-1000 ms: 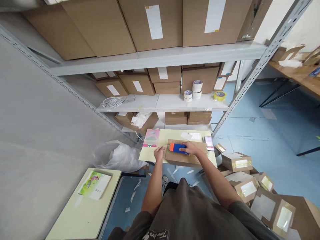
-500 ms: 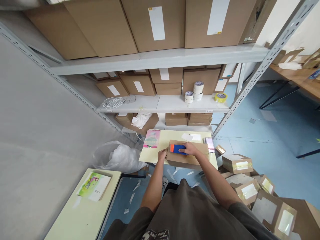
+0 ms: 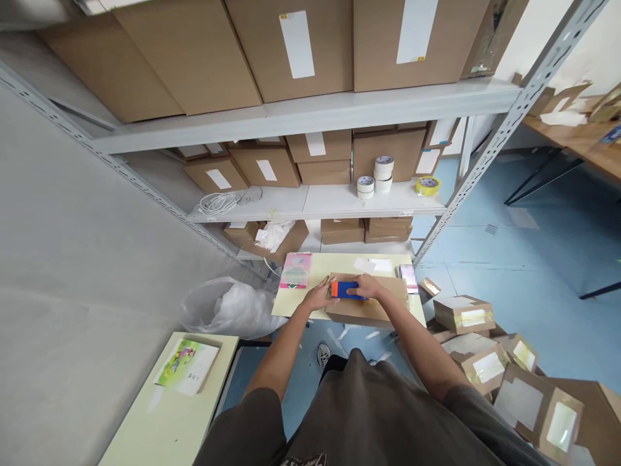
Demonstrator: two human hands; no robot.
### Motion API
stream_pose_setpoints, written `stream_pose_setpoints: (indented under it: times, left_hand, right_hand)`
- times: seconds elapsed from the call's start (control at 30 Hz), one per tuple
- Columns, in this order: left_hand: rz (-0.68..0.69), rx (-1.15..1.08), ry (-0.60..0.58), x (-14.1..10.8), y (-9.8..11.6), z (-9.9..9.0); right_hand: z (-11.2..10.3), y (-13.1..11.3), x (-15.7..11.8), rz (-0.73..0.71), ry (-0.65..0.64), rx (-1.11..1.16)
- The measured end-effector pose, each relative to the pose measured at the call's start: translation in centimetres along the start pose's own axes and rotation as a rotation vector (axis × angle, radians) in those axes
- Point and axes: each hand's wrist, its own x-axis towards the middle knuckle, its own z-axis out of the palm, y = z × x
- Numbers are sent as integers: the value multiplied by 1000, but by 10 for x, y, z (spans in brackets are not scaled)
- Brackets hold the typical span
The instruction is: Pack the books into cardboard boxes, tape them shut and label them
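Box lying flat on the table, near edge toward the person, flaps appearing folded down. Right hand gripping the tool, a blue, orange-tipped piece, fingers wrapping its blue part, and resting it along the box top. Left hand reaching around the box's left end, thumb and fingers parting about the orange tip; whether it is pressing the tip or only the cardboard is unclear.

Progress, by judgement: work on this box seeming part-way. Done: top lying level, a glossy patch, probably tape, showing at the right end. Left: hands and tool are hiding the left end, so its state is not readable. No white label showing on the faces in view, whereas several floor boxes are bearing pale ones.

Around it: pink packet lying left of the box, white slips behind it; white rolls and a yellow roll standing on the shelf.
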Motion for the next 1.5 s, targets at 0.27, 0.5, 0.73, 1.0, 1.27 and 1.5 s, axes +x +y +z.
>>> stream_pose_setpoints:
  times: [0.27, 0.5, 0.73, 1.0, 1.27, 1.5]
  left_hand:
    - [-150, -169, 100, 6, -7, -3]
    - [-193, -195, 98, 11, -3, -6]
    - [-165, -15, -18, 14, -2, -10]
    - [-179, 144, -134, 20, 1, -10]
    - [-184, 104, -153, 22, 2, -9]
    - [-158, 39, -128, 21, -3, -6]
  right_hand:
    - [-22, 49, -35, 60, 41, 34]
    - [-35, 131, -96, 153, 92, 43]
    - [-53, 189, -164, 234, 108, 47]
    - [-73, 235, -217, 402, 106, 49]
    - [-27, 206, -164, 542, 98, -71]
    - [60, 172, -122, 639, 147, -35]
